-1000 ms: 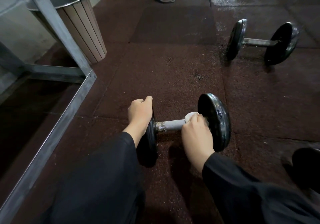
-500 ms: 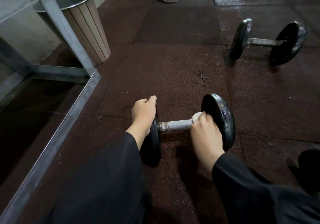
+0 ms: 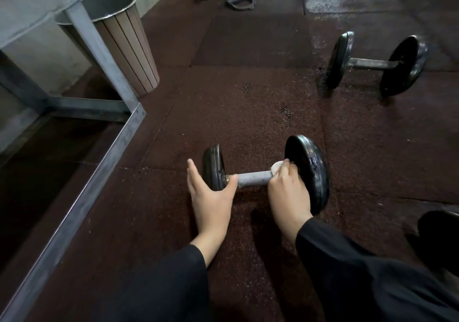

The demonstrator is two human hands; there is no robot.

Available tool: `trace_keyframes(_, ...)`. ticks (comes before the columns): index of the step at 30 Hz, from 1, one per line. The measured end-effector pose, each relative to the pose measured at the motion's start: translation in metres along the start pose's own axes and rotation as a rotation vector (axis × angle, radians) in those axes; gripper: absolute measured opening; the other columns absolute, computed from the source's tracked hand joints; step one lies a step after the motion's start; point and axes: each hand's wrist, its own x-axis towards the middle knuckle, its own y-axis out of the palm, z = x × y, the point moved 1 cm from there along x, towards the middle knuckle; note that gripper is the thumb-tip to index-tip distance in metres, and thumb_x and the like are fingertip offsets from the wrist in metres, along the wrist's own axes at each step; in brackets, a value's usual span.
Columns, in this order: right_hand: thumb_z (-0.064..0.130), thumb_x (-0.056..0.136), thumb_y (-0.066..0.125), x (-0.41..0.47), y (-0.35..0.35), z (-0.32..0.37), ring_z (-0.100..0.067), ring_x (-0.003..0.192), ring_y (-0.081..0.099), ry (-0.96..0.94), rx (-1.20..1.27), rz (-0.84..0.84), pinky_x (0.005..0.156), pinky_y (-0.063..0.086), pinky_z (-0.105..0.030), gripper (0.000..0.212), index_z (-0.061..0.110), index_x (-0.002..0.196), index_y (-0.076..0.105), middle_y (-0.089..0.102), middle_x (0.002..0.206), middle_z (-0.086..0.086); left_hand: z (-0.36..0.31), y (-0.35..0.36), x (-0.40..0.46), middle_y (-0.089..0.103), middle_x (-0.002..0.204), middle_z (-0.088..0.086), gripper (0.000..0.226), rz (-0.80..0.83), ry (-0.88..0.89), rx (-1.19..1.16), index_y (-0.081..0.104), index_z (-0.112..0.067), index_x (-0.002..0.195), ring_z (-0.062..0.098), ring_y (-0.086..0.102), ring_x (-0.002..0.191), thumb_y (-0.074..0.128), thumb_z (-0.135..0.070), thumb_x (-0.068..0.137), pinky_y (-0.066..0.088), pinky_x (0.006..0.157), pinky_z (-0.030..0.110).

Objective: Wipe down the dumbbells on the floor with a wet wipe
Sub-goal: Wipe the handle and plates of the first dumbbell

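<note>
My right hand (image 3: 288, 195) has its fingers (image 3: 289, 166) curled round a white wet wipe (image 3: 276, 166), pressing it on the right end of the near dumbbell's (image 3: 253, 178) grey bar, against the inner face of the right black plate. My left hand (image 3: 211, 197) is spread wide, fingers straight along the outer side of the left plate, thumb touching the bar's left end. This dumbbell lies on the dark red floor (image 3: 248, 103) at lower centre of the frame. A second dumbbell (image 3: 375, 64) lies well apart at upper right. At upper left, a slatted bin (image 3: 129, 48) stands behind a grey metal frame (image 3: 99, 152). A handle (image 3: 239, 0) lies at top centre.
</note>
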Motion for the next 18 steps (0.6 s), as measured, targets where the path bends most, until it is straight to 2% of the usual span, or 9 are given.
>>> trace_keyframes(2, 0.007, 0.054, 0.062, 0.002, 0.002, -0.001, -0.029, 0.074, 0.069, 0.003, -0.017, -0.037, 0.058, 0.056, -0.027, 0.035, -0.014, 0.080, 0.070, 0.070, 0.086, -0.025, 0.000, 0.000, -0.001, 0.033, 0.151, 0.005, 0.089, 0.032, -0.062, 0.001, 0.012, -0.026, 0.150, 0.019, 0.033, 0.138, 0.068, -0.024, 0.081, 0.024, 0.106, 0.020)
trace_keyframes(5, 0.005, 0.060, 0.056, 0.001, 0.002, -0.001, -0.032, 0.072, 0.068, -0.005, -0.038, -0.072, 0.058, 0.055, -0.027, 0.031, -0.017, 0.078, 0.069, 0.068, 0.086, -0.028, -0.005, -0.005, -0.001, 0.054, 0.134, 0.009, 0.075, 0.076, -0.089, 0.073, 0.020, -0.029, 0.148, 0.025, 0.052, 0.121, 0.060, -0.018, 0.085, 0.038, 0.097, 0.028)
trace_keyframes(10, 0.008, 0.051, 0.060, -0.006, 0.000, 0.002, -0.029, 0.069, 0.067, 0.003, -0.070, -0.068, 0.055, 0.053, -0.027, 0.031, -0.012, 0.073, 0.072, 0.069, 0.082, -0.025, -0.012, -0.014, -0.009, 0.059, 0.126, 0.009, 0.069, 0.098, -0.094, 0.172, 0.024, -0.025, 0.146, 0.025, 0.056, 0.114, 0.057, -0.019, 0.086, 0.038, 0.085, 0.023)
trace_keyframes(12, 0.011, 0.061, 0.057, -0.015, -0.008, 0.001, -0.027, 0.082, 0.067, 0.008, -0.119, -0.028, 0.063, 0.054, -0.026, 0.036, -0.010, 0.086, 0.071, 0.068, 0.096, -0.025, -0.014, -0.018, -0.014, 0.061, 0.122, 0.009, 0.068, 0.087, -0.118, 0.199, 0.028, -0.024, 0.145, 0.026, 0.057, 0.112, 0.059, -0.021, 0.085, 0.037, 0.082, 0.022)
trace_keyframes(13, 0.010, 0.074, 0.051, -0.018, -0.012, 0.001, -0.028, 0.099, 0.063, 0.009, -0.149, -0.010, 0.075, 0.053, -0.025, 0.039, -0.012, 0.104, 0.066, 0.062, 0.113, -0.027, -0.015, -0.020, -0.016, 0.062, 0.121, 0.009, 0.068, 0.085, -0.134, 0.218, 0.030, -0.023, 0.145, 0.027, 0.058, 0.112, 0.060, -0.022, 0.084, 0.038, 0.083, 0.023)
trace_keyframes(15, 0.004, 0.093, 0.034, -0.023, -0.007, -0.002, -0.033, 0.122, 0.044, -0.046, -0.113, -0.016, 0.094, 0.043, -0.029, 0.041, -0.013, 0.130, 0.042, 0.039, 0.136, -0.030, -0.016, -0.023, -0.020, 0.063, 0.118, 0.010, 0.065, 0.091, -0.179, 0.263, 0.035, -0.019, 0.141, 0.030, 0.057, 0.112, 0.060, -0.025, 0.081, 0.043, 0.087, 0.029)
trace_keyframes(18, 0.002, 0.097, 0.028, -0.025, -0.011, -0.003, -0.035, 0.126, 0.037, -0.072, -0.090, 0.006, 0.099, 0.039, -0.032, 0.040, -0.013, 0.133, 0.035, 0.033, 0.139, -0.029, -0.018, -0.027, -0.019, 0.063, 0.114, 0.011, 0.054, 0.127, -0.255, 0.318, 0.047, -0.014, 0.127, 0.031, 0.058, 0.105, 0.061, -0.025, 0.076, 0.044, 0.080, 0.030)
